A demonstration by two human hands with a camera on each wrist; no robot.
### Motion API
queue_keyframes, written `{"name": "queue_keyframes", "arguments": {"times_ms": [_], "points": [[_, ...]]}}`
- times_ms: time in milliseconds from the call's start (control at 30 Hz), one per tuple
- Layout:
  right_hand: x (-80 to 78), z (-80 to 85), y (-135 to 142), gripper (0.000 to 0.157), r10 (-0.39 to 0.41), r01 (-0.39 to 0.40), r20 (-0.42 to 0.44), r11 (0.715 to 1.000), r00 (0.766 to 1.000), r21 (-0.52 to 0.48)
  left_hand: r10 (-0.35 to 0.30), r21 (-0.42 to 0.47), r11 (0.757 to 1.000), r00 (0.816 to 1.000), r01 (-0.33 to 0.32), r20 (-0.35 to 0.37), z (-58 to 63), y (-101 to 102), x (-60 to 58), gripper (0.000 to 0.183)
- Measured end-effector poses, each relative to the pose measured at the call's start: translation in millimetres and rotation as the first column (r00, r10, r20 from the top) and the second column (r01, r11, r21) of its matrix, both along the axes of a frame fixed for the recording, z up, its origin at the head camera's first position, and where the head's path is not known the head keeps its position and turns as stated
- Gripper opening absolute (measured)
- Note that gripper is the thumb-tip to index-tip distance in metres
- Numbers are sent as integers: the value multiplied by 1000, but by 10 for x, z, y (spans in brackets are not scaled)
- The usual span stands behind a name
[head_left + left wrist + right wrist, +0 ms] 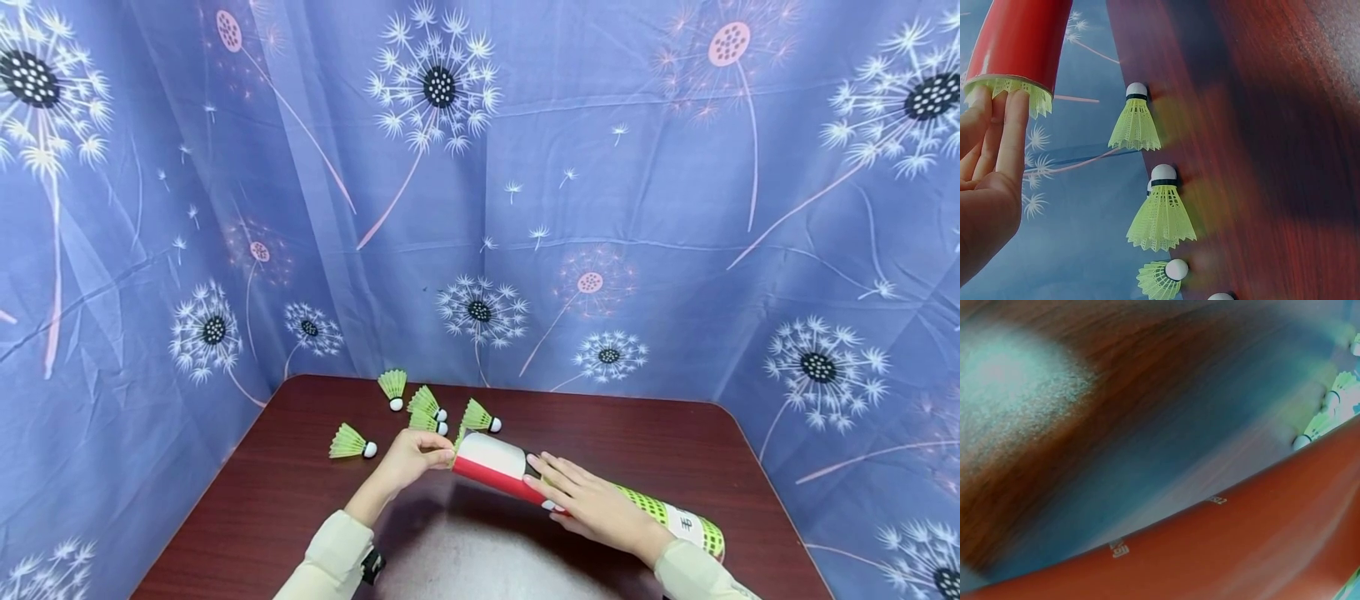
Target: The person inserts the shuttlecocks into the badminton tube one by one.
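A shuttlecock tube [489, 471], red and white with a green dotted end, lies slantwise in front of me. My right hand [596, 504] holds it around the middle, fingers spread over its upper side. At the tube's left mouth, my left hand [414, 457] pinches the skirt of a yellow-green shuttlecock [1040, 103]. Only that skirt's edge sticks out; the rest is hidden inside the tube. In the left wrist view the fingertips reach right to the rim. The red tube wall fills the lower part of the right wrist view.
Several yellow-green shuttlecocks with white heads lie beyond the left hand, including one shuttlecock [351, 443] at the left and another [480, 416] behind the tube mouth. Around the dark red wooden table [262, 508] hangs a blue dandelion-print curtain [555, 192].
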State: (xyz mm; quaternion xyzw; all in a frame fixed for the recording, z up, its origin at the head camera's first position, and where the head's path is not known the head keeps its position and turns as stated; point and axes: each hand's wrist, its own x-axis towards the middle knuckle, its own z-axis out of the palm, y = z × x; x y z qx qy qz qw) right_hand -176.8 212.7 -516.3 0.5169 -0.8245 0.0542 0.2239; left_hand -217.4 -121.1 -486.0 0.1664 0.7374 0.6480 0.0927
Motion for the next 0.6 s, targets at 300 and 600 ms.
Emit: {"name": "queue_keyframes", "arguments": {"times_ms": [300, 600], "points": [[1, -11, -15, 79, 7, -7, -4, 1000, 1000, -4, 0, -10, 1000, 1000, 0, 1, 5, 9, 3, 12], [5, -30, -28, 82, 5, -5, -2, 1000, 1000, -2, -9, -30, 1000, 1000, 9, -15, -6, -8, 2, 12]]}}
